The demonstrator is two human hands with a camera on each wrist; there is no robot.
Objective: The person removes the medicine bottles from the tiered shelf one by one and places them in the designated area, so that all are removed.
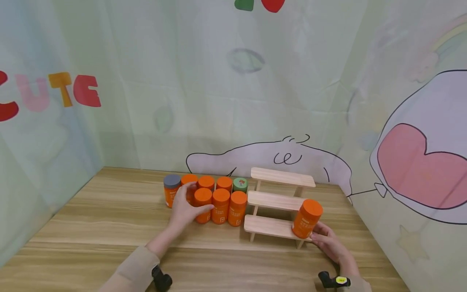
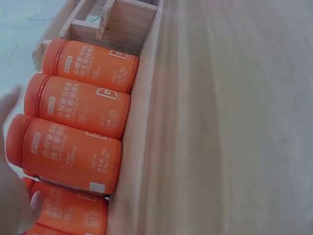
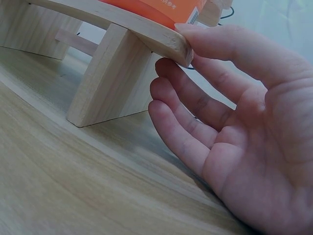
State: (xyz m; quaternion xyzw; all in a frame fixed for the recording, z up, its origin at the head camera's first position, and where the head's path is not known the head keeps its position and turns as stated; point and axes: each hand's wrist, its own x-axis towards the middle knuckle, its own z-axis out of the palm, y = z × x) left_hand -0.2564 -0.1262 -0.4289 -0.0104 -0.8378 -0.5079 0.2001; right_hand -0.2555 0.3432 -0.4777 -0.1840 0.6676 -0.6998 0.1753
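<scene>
My left hand (image 1: 184, 209) is spread around the lidded orange jar (image 1: 203, 195) at the left of the front row, its thumb reaching across the jar. In the left wrist view, that hand's thumb and a fingertip lie near the lids of upright orange jars (image 2: 73, 152). On the right, a single orange jar (image 1: 307, 221) stands on the lowest step of a three-step wooden display stand (image 1: 271, 227). My right hand (image 3: 230, 112) pinches the end of that step, thumb tip at the top edge beside the jar's base, other fingers curled below.
Behind the front jars is a back row with a grey-lidded jar (image 1: 172, 186), several orange-lidded ones and a green-lidded jar (image 1: 240, 185). The stand's upper steps (image 1: 282, 177) hold nothing. A printed curtain (image 1: 219, 101) hangs behind the wooden table (image 1: 91, 227).
</scene>
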